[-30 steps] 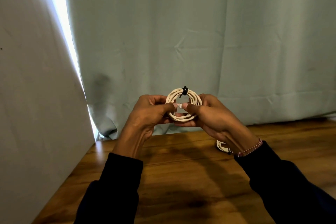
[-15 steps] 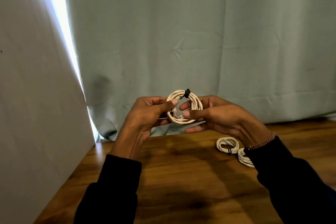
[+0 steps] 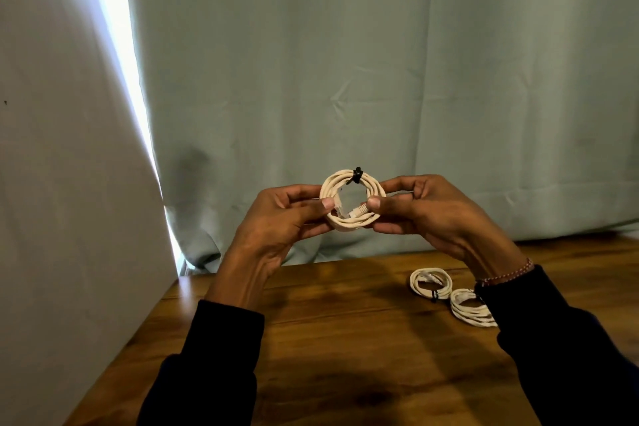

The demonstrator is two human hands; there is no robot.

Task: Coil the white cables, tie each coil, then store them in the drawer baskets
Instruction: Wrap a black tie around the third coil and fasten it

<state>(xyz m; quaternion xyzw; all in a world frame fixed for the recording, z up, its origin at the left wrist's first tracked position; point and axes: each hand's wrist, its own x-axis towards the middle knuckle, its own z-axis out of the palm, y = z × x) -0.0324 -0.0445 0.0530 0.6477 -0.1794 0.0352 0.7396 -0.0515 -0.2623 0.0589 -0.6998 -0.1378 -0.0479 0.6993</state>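
Since the earlier frame both hands have spread slightly apart, the right hand sliding out to the coil's right edge so the second finished coil on the table now shows in full. Left to right: pale wall, bright gap of light, then the green curtain [image 3: 345,62] behind everything. Left hand [image 3: 283,218] pinches the left side of the held coil [image 3: 352,199], thumb in front, fingers curled narrow behind it. The coil is in the air above the wooden table [image 3: 345,339], upright, facing the camera, with a black tie [image 3: 356,176] cinched at its top; both connector ends are tucked inside the ring. Right hand [image 3: 428,211] grips the right side, thumb tip pressed by a connector, fingers closed narrow on the strands. Farther right, two tied coils [image 3: 449,294] lie flat on the table, touching each other, partly behind the right sleeve. Progress: three coils appear wound and tied; storage is left, and no drawer or baskets are in view.
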